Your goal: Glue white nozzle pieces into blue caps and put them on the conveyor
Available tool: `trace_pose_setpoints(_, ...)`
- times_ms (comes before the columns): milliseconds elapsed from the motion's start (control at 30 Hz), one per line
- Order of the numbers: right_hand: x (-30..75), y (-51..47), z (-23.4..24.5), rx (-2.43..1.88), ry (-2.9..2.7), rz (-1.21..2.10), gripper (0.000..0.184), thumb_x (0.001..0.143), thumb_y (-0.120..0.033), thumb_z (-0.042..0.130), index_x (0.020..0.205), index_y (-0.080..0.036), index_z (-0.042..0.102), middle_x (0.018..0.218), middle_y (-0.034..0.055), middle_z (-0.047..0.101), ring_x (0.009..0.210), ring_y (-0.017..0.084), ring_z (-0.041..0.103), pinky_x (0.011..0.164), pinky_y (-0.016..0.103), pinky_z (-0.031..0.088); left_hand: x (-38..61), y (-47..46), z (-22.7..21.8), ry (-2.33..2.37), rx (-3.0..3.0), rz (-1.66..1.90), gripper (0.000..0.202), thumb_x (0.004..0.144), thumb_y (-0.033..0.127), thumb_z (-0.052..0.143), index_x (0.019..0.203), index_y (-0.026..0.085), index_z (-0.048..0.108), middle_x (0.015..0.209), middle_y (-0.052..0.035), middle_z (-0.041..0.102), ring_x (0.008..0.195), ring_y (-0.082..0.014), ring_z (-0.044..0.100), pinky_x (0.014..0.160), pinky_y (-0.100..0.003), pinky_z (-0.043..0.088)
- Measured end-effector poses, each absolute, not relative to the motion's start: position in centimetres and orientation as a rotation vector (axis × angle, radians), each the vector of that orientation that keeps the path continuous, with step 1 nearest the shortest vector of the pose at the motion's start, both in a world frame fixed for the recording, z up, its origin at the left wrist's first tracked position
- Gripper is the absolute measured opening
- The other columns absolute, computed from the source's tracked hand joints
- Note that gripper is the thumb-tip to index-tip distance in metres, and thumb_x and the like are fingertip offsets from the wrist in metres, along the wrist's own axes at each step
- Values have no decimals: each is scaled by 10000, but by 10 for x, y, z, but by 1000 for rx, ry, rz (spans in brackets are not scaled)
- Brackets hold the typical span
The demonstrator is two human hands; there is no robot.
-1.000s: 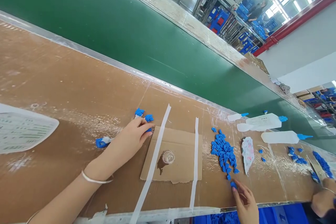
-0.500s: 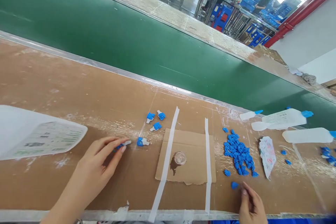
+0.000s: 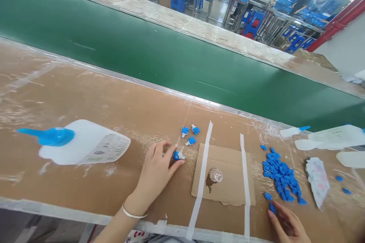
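Observation:
My left hand (image 3: 159,167) rests on the brown work surface. Its thumb and forefinger close around a small blue-and-white plastic piece (image 3: 178,155); the fingers partly cover it. Just beyond lie three similar blue-and-white pieces (image 3: 191,141). At lower right, my right hand (image 3: 289,224) has thumb and forefinger on a small blue plastic piece (image 3: 272,208). A loose pile of blue pieces (image 3: 281,174) lies beyond that hand. Between my hands is a cardboard sheet (image 3: 232,182) held by two white tape strips, with a small clear round object (image 3: 216,175) on it.
A white bottle with a blue top (image 3: 99,142) lies at left. More white bottles (image 3: 336,138) lie at right, near a crumpled whitish pad (image 3: 318,182). Behind the surface runs a green belt (image 3: 171,53). Farther back are blue stools (image 3: 253,22), crates and a person (image 3: 305,0).
The view has shifted left. My left hand has moved right to the blue-and-white piece beside it; the piece it held before no longer shows separately. My right hand has reached the loose blue piece.

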State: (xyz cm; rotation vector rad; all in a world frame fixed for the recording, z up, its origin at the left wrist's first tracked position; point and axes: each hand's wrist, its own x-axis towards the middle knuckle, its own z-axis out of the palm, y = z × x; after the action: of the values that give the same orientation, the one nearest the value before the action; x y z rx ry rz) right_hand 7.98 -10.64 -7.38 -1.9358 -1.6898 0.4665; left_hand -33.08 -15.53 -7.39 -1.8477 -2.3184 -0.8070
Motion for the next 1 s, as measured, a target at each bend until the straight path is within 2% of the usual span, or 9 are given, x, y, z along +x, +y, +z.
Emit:
trace_pose_setpoints(133, 72, -110, -65, -1942, -1674, 424, 587, 594, -747, 669, 763, -193, 765, 757, 87, 736, 691, 253, 685, 659, 372, 566, -327, -151, -79, -2235, -1918, -747, 214, 924, 324, 518, 945, 189, 683, 1000, -136, 640, 910, -311, 571, 734, -427, 504)
trace_pose_setpoints(267, 72, -114, -66, -1897, -1715, 409, 545, 663, -725, 644, 759, -202, 763, 762, 81, 744, 682, 235, 689, 648, 347, 567, -327, -154, -81, -2146, -2116, -805, 182, 942, 289, 489, 1010, 238, 650, 937, -74, 694, 896, -282, 592, 734, -393, 489)
trace_pose_setpoints(367, 72, -112, -64, -1870, -1752, 429, 535, 657, -728, 646, 740, -213, 764, 766, 80, 748, 667, 226, 683, 630, 335, 563, -326, -155, -80, -2121, -2190, -877, 200, 940, 242, 478, 1068, 254, 630, 921, -48, 711, 873, -259, 593, 746, -377, 482)
trace_pose_setpoints(567, 70, -102, -55, -1818, -1843, 491, 514, 625, -721, 681, 707, -220, 758, 647, 51, 723, 546, 190, 642, 526, 295, 552, -311, -154, -78, -2121, -2195, -892, 228, 928, 218, 475, 1077, 200, 646, 989, -86, 710, 925, -286, 583, 775, -419, 470)
trace_pose_setpoints(733, 61, -104, -49, -1795, -1866, 480, 504, 637, -711, 685, 678, -212, 745, 622, 52, 720, 554, 204, 666, 535, 301, 570, -299, -152, -79, -2242, -2218, -1032, 300, 926, 209, 443, 1136, 208, 657, 955, -91, 691, 867, -273, 595, 738, -416, 497)
trace_pose_setpoints(867, 13, -108, -36, -1594, -1979, 485, 353, 728, -572, 708, 730, -221, 737, 693, 52, 723, 639, 209, 674, 604, 310, 571, -291, -150, -81, -2373, -2211, -1442, 311, 922, 189, 431, 1129, 221, 661, 932, -76, 655, 850, -237, 607, 750, -388, 546)
trace_pose_setpoints(1000, -56, -100, -19, -1270, -2224, 512, 153, 828, -397, 695, 826, -248, 726, 704, 16, 677, 645, 170, 635, 592, 272, 516, -283, -150, -78, -2464, -2090, -1632, 320, 945, 207, 393, 1153, 186, 636, 990, -96, 600, 893, -214, 632, 753, -348, 577)
